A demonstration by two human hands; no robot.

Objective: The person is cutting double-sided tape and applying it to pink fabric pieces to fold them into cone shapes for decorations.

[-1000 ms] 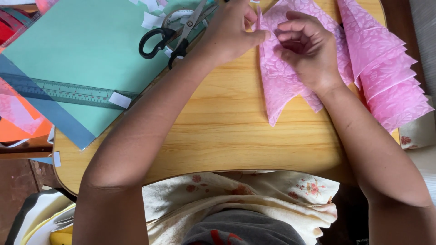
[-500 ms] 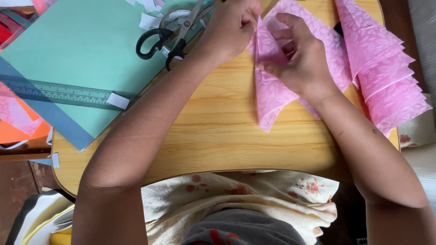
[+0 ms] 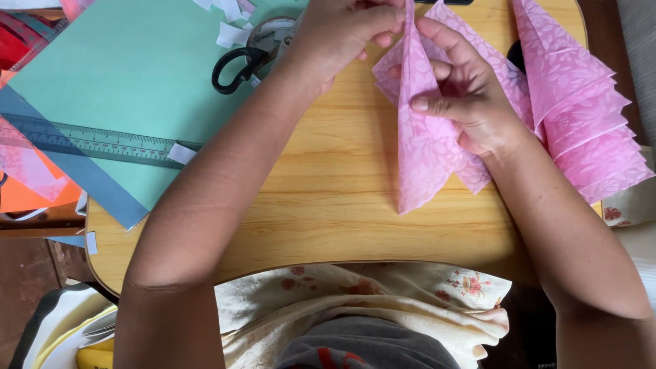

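Near the top centre of the frame, both hands work one piece of thin pink embossed tissue paper (image 3: 418,147), folded into a long narrow wedge that hangs down over the pale wooden tabletop (image 3: 328,205) and ends in a ragged point. The left hand (image 3: 335,34) pinches the paper's upper fold between thumb and fingertips at the very top edge. The right hand (image 3: 465,96) grips the same sheet from the side, its thumb pressed flat across the leafy raised pattern and the fingers curled behind.

To the right lies a stack of pleated pink tissue sheets (image 3: 581,116), fanned so their edges step like stairs (the same flowery texture). At upper left a large sheet of smooth mint-green card (image 3: 137,82) covers the table, with a clear plastic ruler (image 3: 96,142) lying across a blue paper strip (image 3: 82,181), and an orange sheet (image 3: 31,195) at the far left. Black-handled scissors (image 3: 239,61) rest just beside the left wrist, among small white paper scraps (image 3: 232,31).
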